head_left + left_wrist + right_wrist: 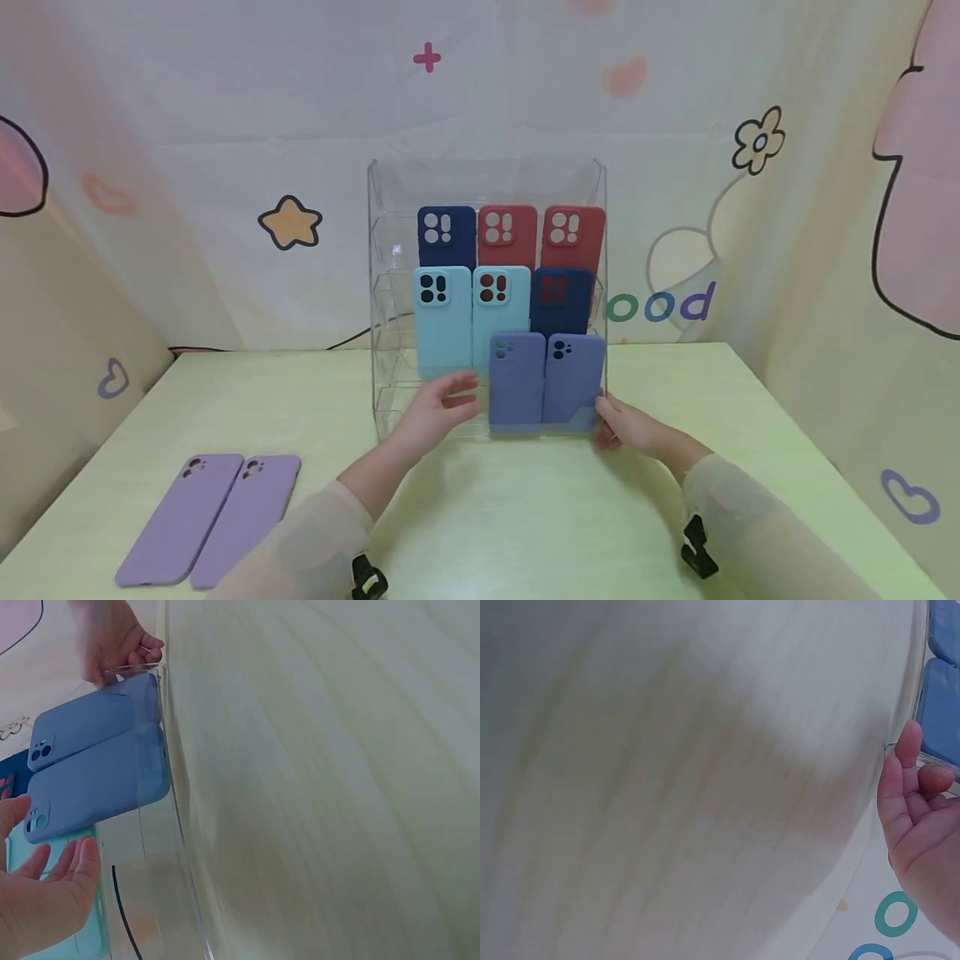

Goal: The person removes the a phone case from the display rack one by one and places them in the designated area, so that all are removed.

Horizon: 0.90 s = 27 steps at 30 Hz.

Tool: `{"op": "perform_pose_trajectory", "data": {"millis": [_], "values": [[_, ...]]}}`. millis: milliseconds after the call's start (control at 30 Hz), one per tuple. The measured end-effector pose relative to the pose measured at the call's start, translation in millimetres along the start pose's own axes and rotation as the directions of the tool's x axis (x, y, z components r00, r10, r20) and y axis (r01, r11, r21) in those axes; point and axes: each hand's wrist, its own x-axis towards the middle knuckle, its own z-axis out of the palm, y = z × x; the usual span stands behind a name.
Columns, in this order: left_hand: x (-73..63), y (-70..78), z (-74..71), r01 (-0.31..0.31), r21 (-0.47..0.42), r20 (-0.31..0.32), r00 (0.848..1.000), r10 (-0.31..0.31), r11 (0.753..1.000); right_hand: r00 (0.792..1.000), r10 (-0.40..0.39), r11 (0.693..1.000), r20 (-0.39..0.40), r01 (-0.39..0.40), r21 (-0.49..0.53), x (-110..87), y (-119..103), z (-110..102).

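Observation:
A clear tiered display rack (480,183) stands on the table, holding phone cases. Two blue-violet phone cases (517,383) lean side by side in its lowest tier, toward the right. My left hand (442,408) hovers just left of them with fingers apart and nothing held; in the left wrist view its fingers (88,859) spread beside the nearer case (97,787). At the rack's lower right corner, my right hand (626,425) grips the clear edge between thumb and fingers. The right wrist view shows that hand (930,825) at the corner.
Two light blue cases (442,333) and a navy case (562,300) fill the tier above. Higher up are another navy case (447,237) and two red cases (507,237). Two purple cases (180,521) lie flat on the table (525,525) at the left. A patterned curtain hangs behind.

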Motion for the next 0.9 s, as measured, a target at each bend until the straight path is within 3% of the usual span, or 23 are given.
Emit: {"op": "perform_pose_trajectory", "data": {"millis": [200, 500, 667, 900], "values": [[5.7, 3.5, 7.2, 0.040, -0.048, -0.054, 0.998, -0.043, 0.998, 1.000, 0.001, 1.000, 0.006, -0.001, -0.004, -0.8, 1, 0], [13.5, -0.7, 16.1, 0.031, -0.076, -0.028, 0.999, -0.033, 0.997, 1.000, 0.010, 1.000, 0.014, -0.010, -0.014, 0.5, 1, 0], [19.1, -3.8, 21.2, 0.030, -0.055, -0.053, 0.998, -0.033, 0.998, 1.000, 0.003, 1.000, 0.015, -0.003, -0.004, -0.5, 1, -1], [28.1, -5.0, 30.6, 0.002, 0.031, -0.136, 0.991, 0.002, 1.000, 1.000, -0.025, 0.999, -0.007, 0.025, 0.019, -0.8, 2, 1]]}}
